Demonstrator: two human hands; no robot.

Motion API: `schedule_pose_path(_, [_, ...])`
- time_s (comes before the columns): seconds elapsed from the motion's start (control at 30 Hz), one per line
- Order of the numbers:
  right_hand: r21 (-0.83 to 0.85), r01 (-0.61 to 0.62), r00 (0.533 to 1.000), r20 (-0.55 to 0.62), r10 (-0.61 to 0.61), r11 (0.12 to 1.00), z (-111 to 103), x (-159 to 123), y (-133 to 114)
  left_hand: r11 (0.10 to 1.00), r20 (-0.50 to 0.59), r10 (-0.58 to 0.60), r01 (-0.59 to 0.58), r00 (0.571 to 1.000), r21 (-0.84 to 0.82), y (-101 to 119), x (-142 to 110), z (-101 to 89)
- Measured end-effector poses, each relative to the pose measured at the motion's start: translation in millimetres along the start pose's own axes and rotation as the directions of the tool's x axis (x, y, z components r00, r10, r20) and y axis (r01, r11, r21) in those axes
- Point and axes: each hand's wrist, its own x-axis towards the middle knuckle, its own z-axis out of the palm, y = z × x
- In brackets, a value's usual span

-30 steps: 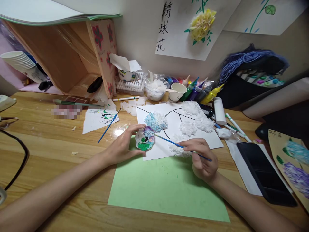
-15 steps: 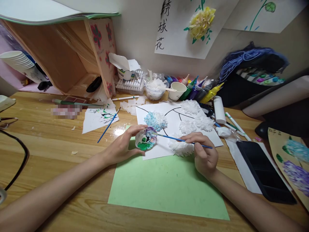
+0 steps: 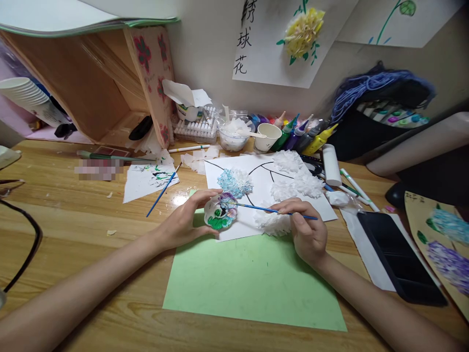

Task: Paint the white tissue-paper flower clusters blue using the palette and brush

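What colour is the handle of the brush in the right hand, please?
Blue, best seen in the head view.

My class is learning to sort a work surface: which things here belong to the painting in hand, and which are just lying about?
Part of the work: palette in the left hand; blue brush in the right hand; white sheet with ruffled flowers.

Seemingly lying about: black slab; blue yarn; stacked cups.

Palette: white, with green, black, purple and pale blue paint. Paintbrush: blue handle. Paper flower cluster: light blue and white. Drawing paper: white, with black branching lines. Craft sheet: plain green. Counter: brown wood grain.
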Motion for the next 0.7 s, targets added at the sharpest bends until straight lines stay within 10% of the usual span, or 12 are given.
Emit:
schedule_pose_path(0.4, [0.124,-0.017,0.89,-0.451,0.071,0.992,-20.8,30.7,10.9,0.981,-0.012,-0.129,0.129,0.992,0.143,-0.9,-3.0,-1.7])
schedule_pose_path(0.7, [0.058,-0.117,0.916,-0.38,0.13,0.991,-25.8,32.7,24.5,0.957,0.035,-0.234,0.224,0.972,0.186,1.7,-1.7,-2.6])
